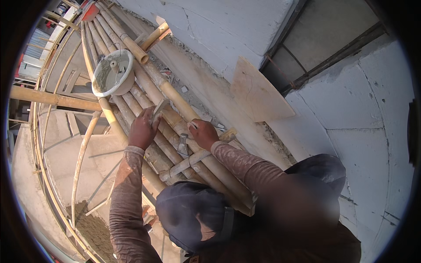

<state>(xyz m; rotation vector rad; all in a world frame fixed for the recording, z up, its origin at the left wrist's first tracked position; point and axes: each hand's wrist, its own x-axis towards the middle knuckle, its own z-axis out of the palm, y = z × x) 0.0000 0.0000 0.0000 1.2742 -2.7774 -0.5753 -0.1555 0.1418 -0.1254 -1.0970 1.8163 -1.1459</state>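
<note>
1. I saw my left hand (142,128) curled around a flat trowel (158,109), resting on the bamboo scaffold platform (175,131).
2. My right hand (203,133) pinched a small tool (183,147) against the poles.
3. Farther off sat 1 mortar-smeared pan (114,72), beside the white block wall (219,30).

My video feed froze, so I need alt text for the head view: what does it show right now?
Two bare hands rest on a bamboo-pole scaffold platform beside a grey plastered wall: the left hand grips a flat wooden-handled tool, and the right hand rests by a small metal trowel. A round white bowl of grey mortar sits further along the poles.
</note>
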